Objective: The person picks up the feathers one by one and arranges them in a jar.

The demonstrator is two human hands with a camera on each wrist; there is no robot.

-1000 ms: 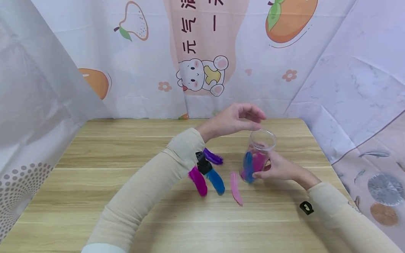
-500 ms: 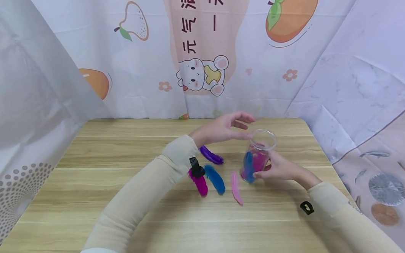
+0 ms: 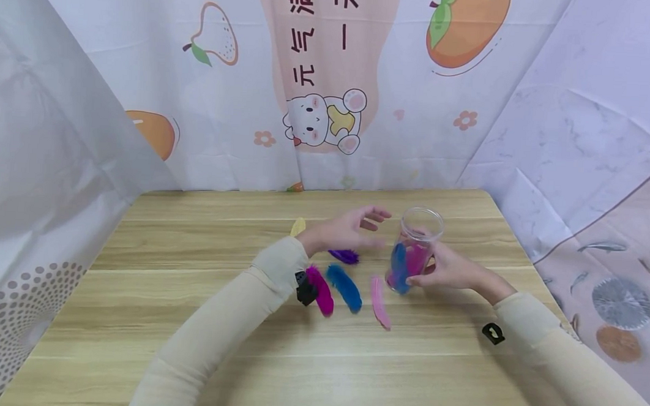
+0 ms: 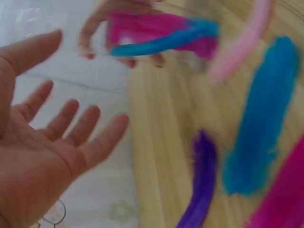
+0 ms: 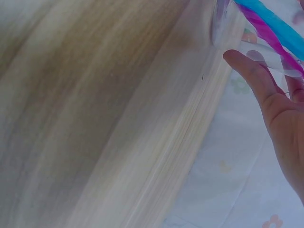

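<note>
My right hand (image 3: 450,272) grips a clear jar (image 3: 422,234) standing upright on the table, with magenta and blue feathers (image 3: 398,265) inside it. In the right wrist view, the thumb and fingers of that hand (image 5: 280,109) curve round the jar's wall. Left of the jar, my left hand (image 3: 342,229) hovers with nothing in it; the left wrist view shows its palm and fingers (image 4: 102,142) spread loosely. Beneath and around it lie a purple feather (image 3: 345,257), a partly hidden yellow feather (image 3: 298,226), a magenta feather (image 3: 322,293), a blue feather (image 3: 345,289) and a light pink feather (image 3: 379,304).
The wood-grain table (image 3: 316,374) ends at the back against a printed curtain (image 3: 207,129). More patterned cloth (image 3: 599,119) hangs at the right side. A small black device (image 3: 306,289) sits on the left wrist, above the magenta feather.
My left hand has drawn away from the jar's mouth, moving left and down toward the feathers. The yellow feather has come into view behind it. My right hand and the jar have stayed put.
</note>
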